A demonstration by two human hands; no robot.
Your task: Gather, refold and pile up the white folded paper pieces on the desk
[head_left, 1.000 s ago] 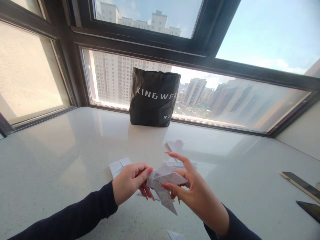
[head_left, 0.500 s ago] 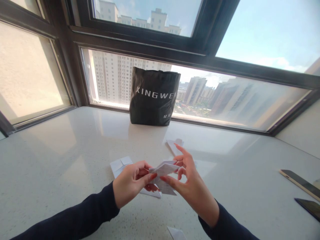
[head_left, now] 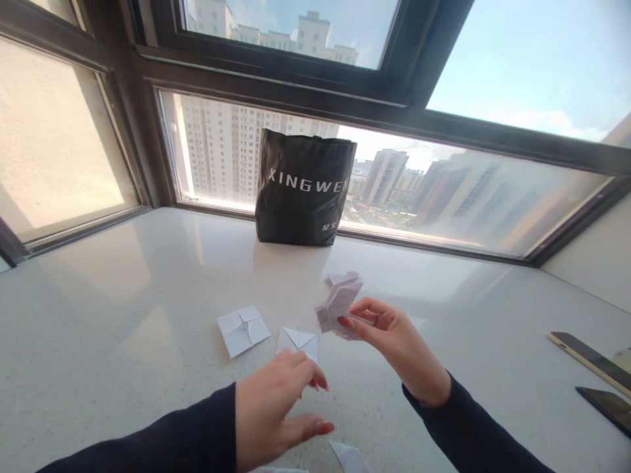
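Note:
Between the thumb and fingers of my right hand (head_left: 389, 341) is a folded paper (head_left: 338, 305), white with faint print and several pointed flaps, held above the counter. My left hand (head_left: 283, 401) holds nothing; its thumb and fingers are apart, low over the counter. Just beyond its knuckles lies a square folded paper (head_left: 298, 341) with diagonal creases, partly covered by the hand. To the left of that rests another square folded paper (head_left: 243, 328) with a small opening at its centre. Behind the held piece, a further white folded paper (head_left: 351, 276) shows only in part.
A black tote bag (head_left: 303, 197) with white lettering stands at the back against the window. Two phone-like flat devices (head_left: 591, 358) lie at the right edge of the white speckled counter (head_left: 148, 361). More folded paper (head_left: 349, 456) shows at the bottom edge.
My left hand has let go of the folded paper and moved down towards me, opening. The right hand has carried the paper a little up and to the right, uncovering the square papers.

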